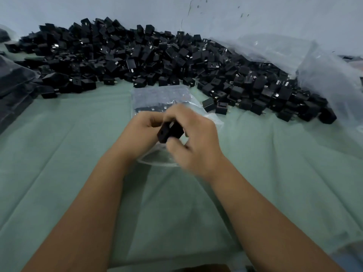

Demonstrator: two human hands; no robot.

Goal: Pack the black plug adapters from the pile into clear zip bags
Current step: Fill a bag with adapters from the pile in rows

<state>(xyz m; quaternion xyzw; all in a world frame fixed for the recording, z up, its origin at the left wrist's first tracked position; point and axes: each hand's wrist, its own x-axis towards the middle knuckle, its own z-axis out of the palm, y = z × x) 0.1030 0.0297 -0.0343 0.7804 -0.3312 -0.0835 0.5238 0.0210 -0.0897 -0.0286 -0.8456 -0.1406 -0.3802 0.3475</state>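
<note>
Green cloth point(78, 154) surface, pale wall behind. One large pile of black adapters point(137, 55), uncountable. Both hands, left hand point(141, 132) and right hand point(194, 138), grip one adapter point(170, 132) above one clear zip bag point(157, 99).

Two hands point(172, 134), one adapter pile point(149, 57) (uncountably many), one zip bag point(157, 97).

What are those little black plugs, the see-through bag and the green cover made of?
Plugs: likely hard matte plastic, boxy with dull sheen; pile shows shiny metal prongs. Bag: thin glossy plastic film, crinkled, see-through. Cover: seemingly woven cloth, soft folds.
</note>
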